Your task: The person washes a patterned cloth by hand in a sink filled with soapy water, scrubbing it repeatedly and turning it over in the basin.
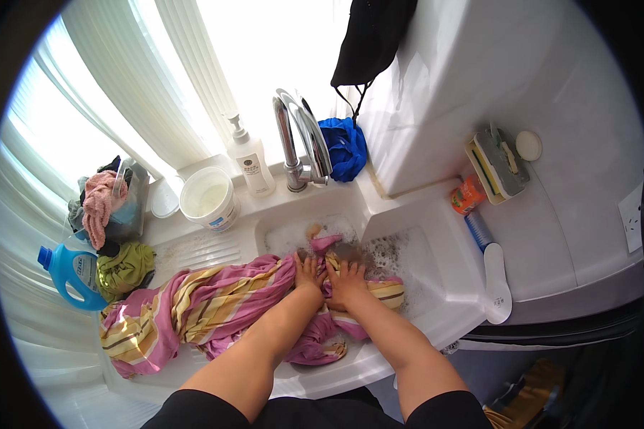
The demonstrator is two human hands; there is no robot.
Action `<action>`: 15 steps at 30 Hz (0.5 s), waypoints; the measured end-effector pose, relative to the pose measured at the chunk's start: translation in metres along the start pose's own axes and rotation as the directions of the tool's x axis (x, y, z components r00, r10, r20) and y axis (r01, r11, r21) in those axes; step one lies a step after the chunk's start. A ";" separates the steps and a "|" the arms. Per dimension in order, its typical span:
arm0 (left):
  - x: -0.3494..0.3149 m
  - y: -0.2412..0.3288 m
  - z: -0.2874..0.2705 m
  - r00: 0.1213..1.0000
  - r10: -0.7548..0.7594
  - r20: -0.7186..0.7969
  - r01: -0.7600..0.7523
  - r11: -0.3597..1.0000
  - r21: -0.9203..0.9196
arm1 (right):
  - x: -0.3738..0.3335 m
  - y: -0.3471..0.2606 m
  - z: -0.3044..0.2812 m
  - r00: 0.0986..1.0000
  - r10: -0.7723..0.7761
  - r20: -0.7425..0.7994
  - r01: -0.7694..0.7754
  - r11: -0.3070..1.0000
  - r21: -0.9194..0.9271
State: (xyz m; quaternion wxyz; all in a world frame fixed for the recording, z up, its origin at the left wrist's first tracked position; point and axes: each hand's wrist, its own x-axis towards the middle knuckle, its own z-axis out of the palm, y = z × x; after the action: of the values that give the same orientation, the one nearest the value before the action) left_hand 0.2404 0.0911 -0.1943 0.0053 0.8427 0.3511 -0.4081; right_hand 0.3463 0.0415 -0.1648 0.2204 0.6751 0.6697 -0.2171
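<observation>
A long pink, yellow and brown striped cloth [215, 300] lies bunched across the white sink [436, 286], stretching from the left drainboard into the soapy basin. My left hand [308, 273] is curled over the wet cloth near the middle of the basin. Beside it, my right hand [347, 284] bears down on another fold, its fingers bent into the fabric. The fingertips of both hands are partly hidden by cloth and shadow. Suds and greyish water surround the folds beyond my hands.
Behind the basin rise a chrome faucet [304, 143], a white pump bottle [250, 161] and a white tub [209, 199]. At left stand a blue detergent jug [75, 275] and a clothes-filled bin [132, 214]. A white-handled brush [496, 282] rests on the right rim.
</observation>
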 end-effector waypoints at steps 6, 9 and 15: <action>0.072 0.004 0.045 0.985 -0.017 0.172 0.009 0.999 0.052 | 0.054 -0.003 0.011 0.954 -0.131 0.271 0.107 0.989 0.100; 0.066 -0.016 0.021 0.928 0.127 0.351 -0.103 0.991 -0.088 | 0.030 -0.001 -0.006 0.983 -0.116 0.144 0.099 0.988 0.121; -0.063 -0.072 -0.051 0.955 -0.027 -0.294 0.019 0.999 -0.030 | -0.022 0.006 -0.007 0.990 0.118 -0.082 -0.088 0.951 0.298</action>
State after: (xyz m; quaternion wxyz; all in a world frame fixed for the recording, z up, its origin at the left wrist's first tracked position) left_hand 0.2054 0.1233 -0.0968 -0.0407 0.8898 0.3632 -0.2735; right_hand 0.3525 0.0276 -0.1464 0.0955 0.7443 0.6040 -0.2685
